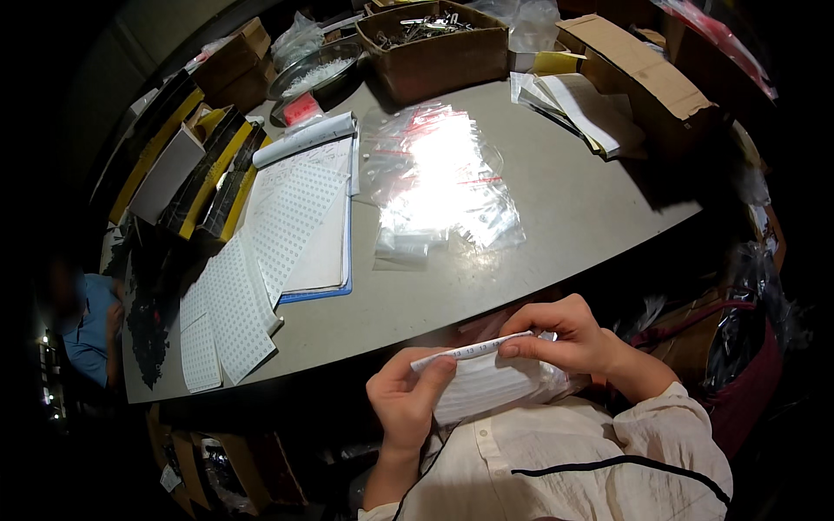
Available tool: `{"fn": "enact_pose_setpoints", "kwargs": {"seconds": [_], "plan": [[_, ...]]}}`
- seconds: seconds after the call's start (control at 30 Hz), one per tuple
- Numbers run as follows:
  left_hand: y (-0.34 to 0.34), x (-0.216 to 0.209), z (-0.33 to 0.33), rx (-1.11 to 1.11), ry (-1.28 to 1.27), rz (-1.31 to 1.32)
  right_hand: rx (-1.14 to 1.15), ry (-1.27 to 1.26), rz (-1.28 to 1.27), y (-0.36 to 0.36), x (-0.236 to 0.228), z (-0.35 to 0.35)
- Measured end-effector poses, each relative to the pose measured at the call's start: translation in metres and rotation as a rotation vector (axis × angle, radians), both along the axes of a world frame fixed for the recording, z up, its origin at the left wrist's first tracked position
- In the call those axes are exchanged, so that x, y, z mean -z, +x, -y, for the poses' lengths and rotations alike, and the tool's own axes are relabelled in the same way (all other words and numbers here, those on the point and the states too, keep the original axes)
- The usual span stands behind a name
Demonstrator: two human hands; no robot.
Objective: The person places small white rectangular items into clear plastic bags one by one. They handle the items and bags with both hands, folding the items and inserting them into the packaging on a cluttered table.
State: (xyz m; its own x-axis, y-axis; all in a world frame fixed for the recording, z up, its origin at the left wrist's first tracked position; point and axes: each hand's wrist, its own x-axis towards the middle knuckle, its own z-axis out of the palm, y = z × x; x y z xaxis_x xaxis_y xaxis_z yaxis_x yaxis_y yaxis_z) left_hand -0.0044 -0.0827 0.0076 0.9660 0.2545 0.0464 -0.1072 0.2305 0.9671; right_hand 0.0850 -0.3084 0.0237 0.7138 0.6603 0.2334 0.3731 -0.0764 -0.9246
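A white sheet of small printed stickers (486,388) is stretched between my two hands in front of my shirt, below the table's near edge. Its upper edge bends over, showing one row of print. My left hand (407,401) pinches the left end, thumb on top. At the right end, my right hand (560,337) grips the same edge between thumb and fingers. Beneath the sheet, clear plastic (556,382) shows near my right wrist. What lies under it in my lap is hidden.
On the grey table (417,304), a glare-covered pile of clear zip bags (443,174) lies mid-table. Left are more sticker sheets (230,295), a clipboard (326,252) and black-and-yellow boxes (208,187). A carton of metal parts (433,56) and a cardboard box (643,78) stand behind. A person (91,321) is far left.
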Motion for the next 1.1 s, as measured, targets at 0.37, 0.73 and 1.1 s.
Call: {"fn": "enact_pose_setpoints", "kwargs": {"seconds": [0.37,0.73,1.1], "plan": [[0.01,0.004,-0.004,-0.101,0.676,0.276,-0.052,-0.278,0.678,0.013,-0.01,-0.021],[0.02,0.009,-0.011,-0.098,0.432,-0.059,0.072,-0.291,0.424,0.079,-0.019,-0.006],[0.015,0.011,-0.023,-0.16,0.282,-0.017,0.111,-0.751,0.463,0.145,-0.027,0.006]]}}
